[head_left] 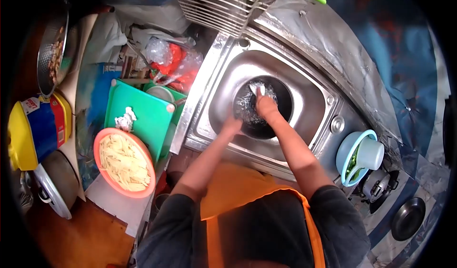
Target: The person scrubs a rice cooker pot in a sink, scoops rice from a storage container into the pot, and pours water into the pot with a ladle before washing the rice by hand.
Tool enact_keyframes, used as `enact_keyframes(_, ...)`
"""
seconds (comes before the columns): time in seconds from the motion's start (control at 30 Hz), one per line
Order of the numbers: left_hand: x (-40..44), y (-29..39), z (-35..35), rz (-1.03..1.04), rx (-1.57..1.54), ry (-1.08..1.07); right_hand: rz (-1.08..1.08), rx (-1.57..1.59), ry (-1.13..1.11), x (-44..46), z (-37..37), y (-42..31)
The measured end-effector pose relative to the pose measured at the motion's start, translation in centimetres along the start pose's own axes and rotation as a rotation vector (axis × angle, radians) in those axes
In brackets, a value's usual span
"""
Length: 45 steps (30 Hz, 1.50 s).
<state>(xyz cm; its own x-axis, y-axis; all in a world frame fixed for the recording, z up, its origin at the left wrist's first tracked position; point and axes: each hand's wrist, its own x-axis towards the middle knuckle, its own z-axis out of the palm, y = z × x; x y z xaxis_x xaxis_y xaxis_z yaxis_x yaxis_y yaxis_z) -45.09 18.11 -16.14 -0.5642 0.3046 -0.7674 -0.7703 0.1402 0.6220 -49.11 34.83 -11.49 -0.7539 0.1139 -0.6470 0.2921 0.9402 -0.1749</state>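
Observation:
A dark round pan (286, 100) sits in the stainless steel sink (309, 113), with clear water splashing in it. My right hand (265, 107) reaches into the pan, fingers closed on a small white scrubbing piece (257, 86) pressed near its far side. Whether that piece is a cloth or a sponge I cannot make out. At the pan's left rim is my left hand (232, 125), smeared by motion, so its fingers do not show clearly.
A wire dish rack (214, 6) stands beyond the sink. To the left are a green crate (138, 120) and an orange bowl of pale cut strips (124, 163). On the right, a light blue basin (343, 159) holds greens and a cup (371, 153).

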Motion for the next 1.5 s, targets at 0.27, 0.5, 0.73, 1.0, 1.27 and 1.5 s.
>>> enact_keyframes(0.27,-1.6,2.3,0.3,-0.204,-0.148,-0.064,-0.137,-0.118,-0.054,0.7,1.6,-1.0)
enact_keyframes(0.5,-0.2,0.2,0.2,-0.048,-0.008,-0.031,-0.233,-0.181,-0.064,-3.6,3.2,-2.4)
enact_keyframes(0.73,0.7,-0.3,0.3,-0.029,0.032,-0.013,0.128,-0.041,-0.362,-0.8,-3.7,4.2)
enact_keyframes(1.0,-1.2,3.6,0.4,-0.146,-0.138,-0.115,-0.382,-0.059,-0.300,2.9,0.4,-1.8)
enact_keyframes(1.27,-0.5,1.3,0.7,-0.036,-0.078,0.006,0.008,-0.231,-0.203,-4.2,4.2,1.0)
enact_keyframes(1.5,-0.1,0.2,0.0,-0.064,0.058,0.012,0.027,-0.165,-0.022,0.6,1.7,1.8)
